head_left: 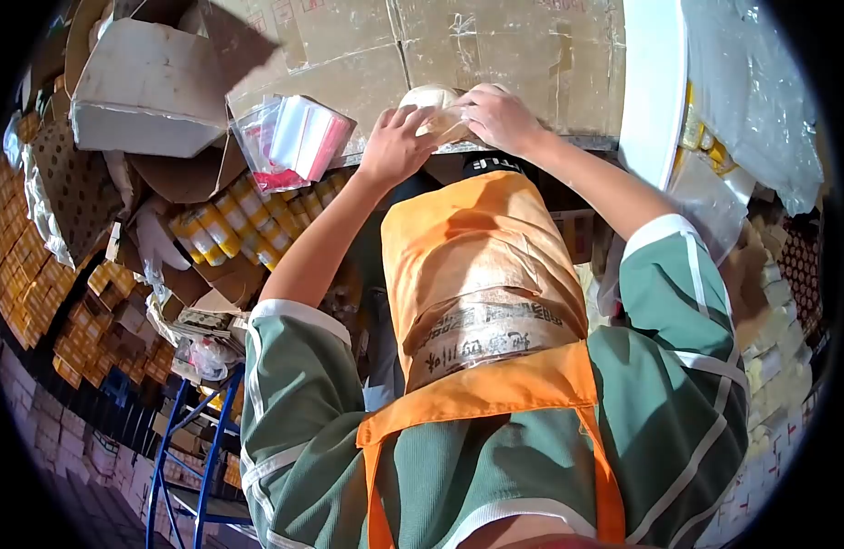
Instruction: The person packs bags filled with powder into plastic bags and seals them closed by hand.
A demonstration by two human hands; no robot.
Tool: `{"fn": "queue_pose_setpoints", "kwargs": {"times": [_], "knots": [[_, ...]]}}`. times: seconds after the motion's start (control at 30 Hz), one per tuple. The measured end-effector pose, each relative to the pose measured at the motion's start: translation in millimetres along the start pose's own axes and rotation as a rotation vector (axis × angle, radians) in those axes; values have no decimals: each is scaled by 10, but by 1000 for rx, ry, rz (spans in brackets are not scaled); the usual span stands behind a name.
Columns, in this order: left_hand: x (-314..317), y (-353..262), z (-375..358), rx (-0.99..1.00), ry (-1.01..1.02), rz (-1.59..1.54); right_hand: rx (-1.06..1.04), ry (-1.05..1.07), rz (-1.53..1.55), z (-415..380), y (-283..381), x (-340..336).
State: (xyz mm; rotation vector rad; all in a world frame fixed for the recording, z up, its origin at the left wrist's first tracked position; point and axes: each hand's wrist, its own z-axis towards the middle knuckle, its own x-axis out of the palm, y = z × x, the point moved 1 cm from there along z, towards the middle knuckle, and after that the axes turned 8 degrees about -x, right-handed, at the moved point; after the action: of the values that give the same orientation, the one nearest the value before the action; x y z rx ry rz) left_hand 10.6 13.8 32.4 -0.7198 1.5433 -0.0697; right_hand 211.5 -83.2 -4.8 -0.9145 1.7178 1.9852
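Both hands work at the near edge of a cardboard-covered table (340,69). My left hand (399,142) has its fingers bent against a pale, rounded bundle (429,97) that looks wrapped in clear plastic. From the other side, my right hand (498,117) curls its fingers onto the same bundle, fingertips close to those of the left. What is inside the wrapping I cannot tell. To the left of the hands, a stack of clear plastic bags (298,137) with red edges lies at the table's edge.
An open cardboard box (152,82) stands at the table's left. Below it, yellow-and-white packages (225,224) fill another carton. A white panel (649,91) borders the table on the right, beside clear plastic sheeting (756,101). A blue metal ladder (207,457) stands at lower left.
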Motion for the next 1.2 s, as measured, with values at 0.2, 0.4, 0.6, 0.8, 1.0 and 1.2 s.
{"fn": "queue_pose_setpoints", "kwargs": {"times": [0.2, 0.4, 0.6, 0.8, 1.0, 1.2], "knots": [[88, 179, 22, -228, 19, 66, 29, -32, -235, 58, 123, -77], [164, 462, 242, -101, -8, -128, -91, -117, -90, 155, -75, -35], [-25, 241, 499, 19, 144, -71, -1, -101, 74, 251, -72, 33], [68, 93, 363, -165, -40, -7, -30, -222, 81, 137, 47, -31], [429, 110, 469, -291, -161, 77, 169, -85, 215, 219, -418, 127], [446, 332, 389, -154, 90, -125, 291, 276, 746, 314, -636, 130]]}}
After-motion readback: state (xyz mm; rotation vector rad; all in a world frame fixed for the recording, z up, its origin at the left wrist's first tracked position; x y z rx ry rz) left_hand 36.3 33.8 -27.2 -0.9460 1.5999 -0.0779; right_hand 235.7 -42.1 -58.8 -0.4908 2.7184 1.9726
